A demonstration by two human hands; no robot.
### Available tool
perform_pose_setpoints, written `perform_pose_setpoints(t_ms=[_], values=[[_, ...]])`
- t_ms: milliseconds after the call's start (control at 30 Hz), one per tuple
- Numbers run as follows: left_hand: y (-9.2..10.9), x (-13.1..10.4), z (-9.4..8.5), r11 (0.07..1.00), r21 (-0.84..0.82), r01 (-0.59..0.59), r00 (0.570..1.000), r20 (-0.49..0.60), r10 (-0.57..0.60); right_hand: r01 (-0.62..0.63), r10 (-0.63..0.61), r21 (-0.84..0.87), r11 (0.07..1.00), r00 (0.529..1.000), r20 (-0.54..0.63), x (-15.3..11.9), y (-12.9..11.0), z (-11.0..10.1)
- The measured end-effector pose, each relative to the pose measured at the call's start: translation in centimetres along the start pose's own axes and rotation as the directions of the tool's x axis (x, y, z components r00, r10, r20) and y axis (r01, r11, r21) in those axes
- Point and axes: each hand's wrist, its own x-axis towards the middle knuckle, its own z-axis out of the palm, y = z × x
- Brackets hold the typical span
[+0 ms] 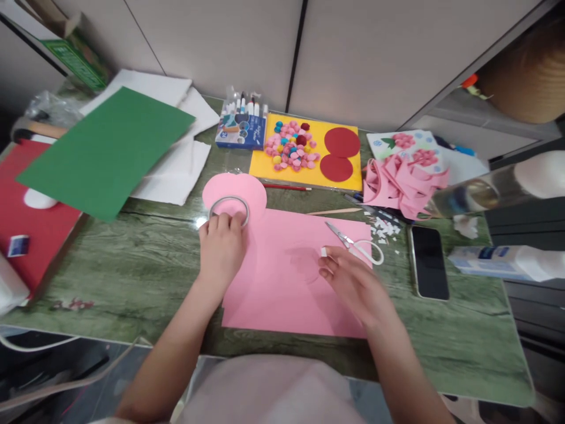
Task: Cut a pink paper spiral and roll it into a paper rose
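My left hand [223,244] is closed on the lower edge of a grey ring [228,199], like a tape roll, over round pink paper shapes [253,189]. Over the large pink sheet [282,294], my right hand [348,280] pinches a small white piece [323,251] between thumb and fingertip. A faint round outline shows on the sheet beside that hand. White-handled scissors [351,241] lie partly open at the sheet's right edge, just above my right hand.
Around lie a green sheet [110,150], a marker box [241,132], a yellow sheet [318,125] with pompoms and red circles, pink scraps [397,182], white bits [383,228], a phone [429,262] and a bottle [498,259]. A red pencil [286,187] rests below the yellow sheet.
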Motion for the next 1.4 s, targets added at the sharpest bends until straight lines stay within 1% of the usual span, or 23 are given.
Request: perform_pose_setpoints(t_ms=[67, 133, 167, 200, 233, 300, 367, 467, 533, 567, 633, 700, 733, 800, 900, 1000, 1100, 1167, 1233, 1267, 1300, 1367, 1400], values=[[0.9, -0.6, -0.8, 0.992, -0.121, 0.026, 0.999, 0.046, -0.021, -0.017, 0.017, 0.008, 1.0, 1.0, 0.025, -0.8, 0.2, 0.2], [2.5, -1.4, -1.9, 0.905, -0.426, -0.002, 0.99, 0.126, 0.062, -0.003, 0.003, 0.002, 1.0, 0.999, 0.044, -1.5, 0.5, 0.5], [3.4, -1.9, -2.3, 0.78, -0.625, 0.017, 0.972, 0.192, 0.132, 0.011, -0.01, -0.01, 1.0, 0.998, 0.054, -1.9, 0.7, 0.7], [4.3, -2.5, -2.6, 0.598, -0.795, 0.103, 0.93, 0.291, 0.227, 0.028, -0.026, -0.03, 0.999, 0.998, 0.056, -2.3, 0.9, 0.9], [5.2, -3.0, -2.7, 0.401, -0.879, 0.259, 0.872, 0.391, 0.295, 0.034, -0.03, -0.054, 0.998, 0.997, 0.075, -2.6, 1.2, 1.1], [6.8, -4.2, -2.4, 0.012, -0.84, 0.543, 0.77, 0.503, 0.391, 0.049, -0.039, -0.089, 0.995, 0.993, 0.107, -3.3, 1.7, 1.5], [7.8, -5.2, -1.6, -0.206, -0.699, 0.685, 0.715, 0.589, 0.376, 0.07, -0.054, -0.133, 0.989, 0.992, 0.117, -3.8, 2.0, 1.8], [8.6, -6.4, -0.6, -0.342, -0.54, 0.769, 0.636, 0.701, 0.323, 0.132, -0.101, -0.286, 0.949, 0.988, 0.12, -4.2, 2.3, 1.9], [8.6, -7.0, -0.3, -0.37, -0.526, 0.766, 0.631, 0.727, 0.271, 0.184, -0.152, -0.449, 0.875, 0.983, 0.107, -4.3, 2.5, 1.5], [8.6, -7.2, -0.2, -0.361, -0.557, 0.748, 0.651, 0.722, 0.234, 0.204, -0.197, -0.541, 0.816, 0.978, 0.071, -4.4, 2.5, 1.2], [8.3, -7.4, -0.3, -0.272, -0.679, 0.682, 0.727, 0.671, 0.147, 0.197, -0.336, -0.709, 0.677, 0.94, -0.061, -4.5, 2.6, 0.5], [8.0, -7.4, -0.5, -0.086, -0.806, 0.586, 0.809, 0.576, 0.117, 0.157, -0.469, -0.799, 0.581, 0.867, -0.171, -4.7, 2.7, 0.1], [7.8, -7.3, -0.7, 0.027, -0.849, 0.527, 0.839, 0.525, 0.144, 0.157, -0.487, -0.805, 0.572, 0.855, -0.179, -4.7, 2.6, 0.0], [7.6, -7.2, -1.1, 0.23, -0.896, 0.38, 0.872, 0.43, 0.234, 0.183, -0.449, -0.798, 0.574, 0.886, -0.119, -4.8, 2.3, 0.3], [7.5, -7.0, -1.5, 0.408, -0.891, 0.201, 0.882, 0.346, 0.32, 0.208, -0.334, -0.82, 0.532, 0.942, 0.023, -4.7, 1.7, 1.3], [7.4, -6.9, -1.7, 0.499, -0.859, 0.114, 0.875, 0.325, 0.359, 0.236, -0.297, -0.83, 0.506, 0.951, 0.089, -4.3, 1.4, 2.0], [7.4, -6.8, -1.9, 0.552, -0.831, 0.067, 0.864, 0.324, 0.384, 0.279, -0.339, -0.847, 0.453, 0.932, 0.126, -4.1, 1.4, 2.0], [7.5, -6.7, -2.0, 0.544, -0.835, 0.082, 0.87, 0.326, 0.37, 0.366, -0.456, -0.875, 0.318, 0.868, 0.198, -4.2, 1.5, 1.7], [7.5, -6.5, -1.8, 0.52, -0.85, 0.088, 0.888, 0.303, 0.346, 0.432, -0.578, -0.887, 0.163, 0.771, 0.269, -4.4, 1.6, 1.5], [7.5, -6.5, -1.6, 0.538, -0.84, 0.065, 0.903, 0.279, 0.328, 0.42, -0.621, -0.896, 0.143, 0.743, 0.249, -4.5, 1.6, 1.4], [7.5, -6.5, -1.3, 0.579, -0.815, 0.028, 0.917, 0.252, 0.309, 0.373, -0.642, -0.907, 0.195, 0.748, 0.169, -4.4, 1.5, 1.3], [7.4, -6.5, -0.6, 0.715, -0.697, -0.064, 0.937, 0.204, 0.283, 0.204, -0.604, -0.867, 0.455, 0.786, -0.132, -3.8, 1.5, 1.2], [7.4, -6.6, -0.2, 0.776, -0.622, -0.106, 0.938, 0.196, 0.286, 0.141, -0.522, -0.791, 0.595, 0.817, -0.247, -3.4, 1.5, 1.2]])
